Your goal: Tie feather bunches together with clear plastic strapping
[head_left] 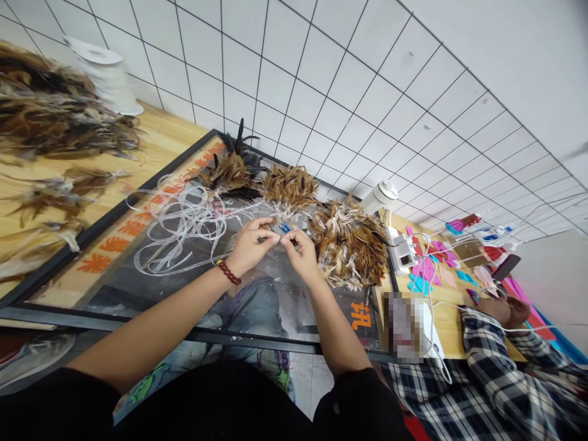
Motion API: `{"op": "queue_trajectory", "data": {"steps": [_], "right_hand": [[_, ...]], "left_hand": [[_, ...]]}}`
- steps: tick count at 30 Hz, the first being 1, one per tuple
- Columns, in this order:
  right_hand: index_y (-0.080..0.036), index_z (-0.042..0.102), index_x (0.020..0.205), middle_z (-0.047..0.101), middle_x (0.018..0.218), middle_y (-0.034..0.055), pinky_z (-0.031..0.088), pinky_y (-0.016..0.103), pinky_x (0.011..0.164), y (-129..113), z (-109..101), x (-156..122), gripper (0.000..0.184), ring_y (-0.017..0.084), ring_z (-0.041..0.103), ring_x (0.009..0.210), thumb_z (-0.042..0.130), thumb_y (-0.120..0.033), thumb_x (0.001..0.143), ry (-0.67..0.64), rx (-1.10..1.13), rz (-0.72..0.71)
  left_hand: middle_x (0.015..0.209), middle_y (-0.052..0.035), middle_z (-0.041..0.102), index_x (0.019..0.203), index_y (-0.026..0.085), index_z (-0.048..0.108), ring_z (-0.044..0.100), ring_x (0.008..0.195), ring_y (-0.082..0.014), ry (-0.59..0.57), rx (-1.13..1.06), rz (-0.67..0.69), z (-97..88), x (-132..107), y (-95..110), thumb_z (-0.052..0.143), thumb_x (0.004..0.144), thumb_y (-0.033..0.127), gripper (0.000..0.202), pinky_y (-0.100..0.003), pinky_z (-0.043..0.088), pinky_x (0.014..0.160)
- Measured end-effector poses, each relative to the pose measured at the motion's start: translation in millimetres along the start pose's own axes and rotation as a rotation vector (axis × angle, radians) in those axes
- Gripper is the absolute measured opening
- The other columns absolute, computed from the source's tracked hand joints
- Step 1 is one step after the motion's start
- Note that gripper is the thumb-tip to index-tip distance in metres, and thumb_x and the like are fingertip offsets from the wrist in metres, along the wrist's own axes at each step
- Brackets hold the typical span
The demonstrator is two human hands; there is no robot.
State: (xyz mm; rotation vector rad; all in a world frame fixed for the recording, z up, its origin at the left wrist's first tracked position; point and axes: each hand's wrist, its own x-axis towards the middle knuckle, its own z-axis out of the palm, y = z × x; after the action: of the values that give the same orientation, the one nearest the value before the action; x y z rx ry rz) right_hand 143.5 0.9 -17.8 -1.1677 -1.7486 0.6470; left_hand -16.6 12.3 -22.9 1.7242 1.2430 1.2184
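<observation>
While left hand [254, 246] and right hand [301, 252] meet, both pinched closed on something too fine to identify, ribbon [184, 211] lies loosely looped beside the left; likely risk: a tug snarls it or catches nearby feathers [290, 185].

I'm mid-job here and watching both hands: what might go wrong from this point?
Two risks, as I judge it. The clear strip lies in loose, overlapping loops beside the left hand, so a pull on it might snag or knot it. The large brown feather bundle lies right beside the right hand, so a sideways move might brush it and shift or scatter feathers.
</observation>
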Motion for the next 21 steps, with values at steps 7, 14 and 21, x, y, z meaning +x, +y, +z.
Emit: {"op": "queue_trajectory", "data": {"steps": [7,14,21], "right_hand": [[-0.020,0.066,0.090,0.066,0.085,0.0039,0.048,0.027,0.072,-3.4,2.7,-3.2,0.017,0.013,0.058,0.074,0.061,-0.032,0.079,-0.002,-0.036,-0.076],[-0.021,0.072,0.078,0.069,0.073,0.0031,0.050,0.027,0.066,-2.8,13.3,-8.7,0.016,0.013,0.061,0.064,0.058,-0.030,0.080,0.089,-0.121,-0.031],[-0.019,0.070,0.073,0.069,0.070,0.0026,0.051,0.027,0.065,-12.6,13.0,-6.2,0.025,0.014,0.062,0.065,0.057,-0.039,0.081,0.051,0.207,0.166]], "left_hand": [[0.122,-0.0075,0.059,0.076,0.020,0.073,0.048,0.119,-0.0255,-0.008,-0.039,0.014,-5.0,0.1,2.4,0.061,0.075,0.037,0.021,-0.041,0.033,0.104],[0.132,-0.0037,0.055,0.071,0.025,0.072,0.037,0.127,-0.0334,0.078,0.428,0.360,-13.0,-6.2,10.6,0.062,0.073,0.021,0.011,-0.058,0.012,0.106],[0.101,-0.0091,0.069,0.094,0.024,0.070,0.061,0.094,-0.0207,0.009,0.263,0.339,-12.0,-8.8,-2.1,0.051,0.083,0.023,0.023,-0.034,0.043,0.089]]}}
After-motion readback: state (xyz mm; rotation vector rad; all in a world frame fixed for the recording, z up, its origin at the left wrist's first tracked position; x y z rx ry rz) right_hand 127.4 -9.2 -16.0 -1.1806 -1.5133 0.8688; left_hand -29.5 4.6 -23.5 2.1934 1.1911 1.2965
